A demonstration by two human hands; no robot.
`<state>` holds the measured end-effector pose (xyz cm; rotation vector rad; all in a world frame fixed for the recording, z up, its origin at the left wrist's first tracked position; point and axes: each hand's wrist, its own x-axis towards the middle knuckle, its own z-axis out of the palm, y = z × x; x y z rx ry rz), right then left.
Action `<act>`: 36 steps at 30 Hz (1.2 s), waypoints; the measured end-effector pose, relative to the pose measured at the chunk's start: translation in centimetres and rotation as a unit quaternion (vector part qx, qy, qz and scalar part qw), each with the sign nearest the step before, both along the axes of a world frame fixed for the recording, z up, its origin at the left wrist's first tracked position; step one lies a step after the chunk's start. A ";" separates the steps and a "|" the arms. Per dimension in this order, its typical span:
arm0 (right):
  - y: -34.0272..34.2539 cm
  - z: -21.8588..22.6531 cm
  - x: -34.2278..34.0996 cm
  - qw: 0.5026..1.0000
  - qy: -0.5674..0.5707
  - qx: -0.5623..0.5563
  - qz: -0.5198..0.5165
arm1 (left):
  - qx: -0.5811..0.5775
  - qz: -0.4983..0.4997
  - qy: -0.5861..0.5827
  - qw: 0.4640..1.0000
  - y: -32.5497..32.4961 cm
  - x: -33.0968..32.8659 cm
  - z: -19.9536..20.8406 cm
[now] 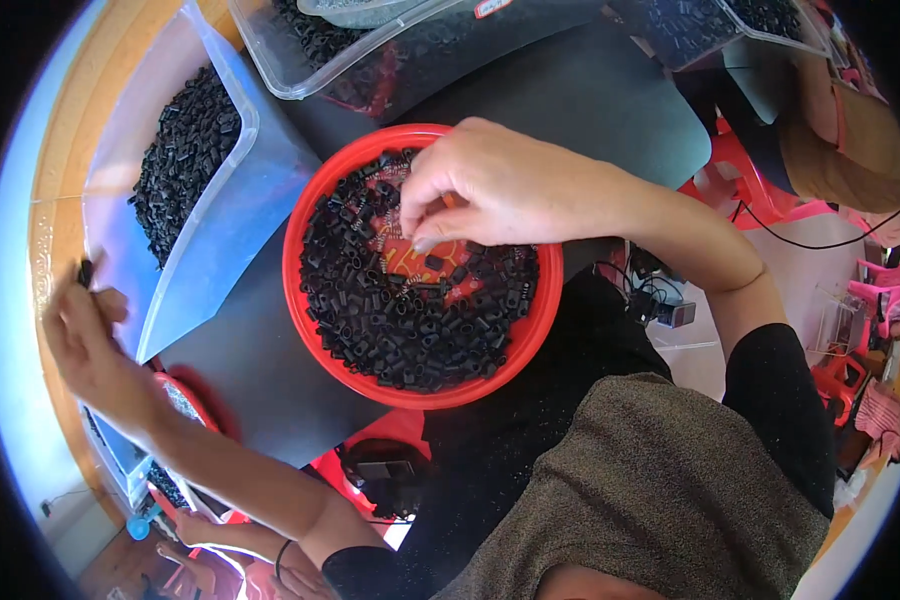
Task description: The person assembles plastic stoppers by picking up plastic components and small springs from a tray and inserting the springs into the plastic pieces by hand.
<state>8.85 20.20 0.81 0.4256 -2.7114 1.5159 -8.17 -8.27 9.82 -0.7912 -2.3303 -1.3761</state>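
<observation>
Head view shows the right hand (pixel 490 185) at centre frame, reaching into a red bowl (pixel 305 215) full of small black plastic parts (pixel 410 330), its fingertips (pixel 422 238) pinched together on the pile, though what they grip is too small to tell. At the left edge, the left hand (pixel 85 335) pinches one small black piece (pixel 85 272) beside a clear plastic bag (pixel 240 215) of more black parts.
</observation>
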 end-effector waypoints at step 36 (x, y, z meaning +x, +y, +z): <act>-2.9 -2.2 -1.4 0.970 0.082 0.224 -0.043 | 0.204 -0.119 -0.389 0.890 5.5 12.7 -11.4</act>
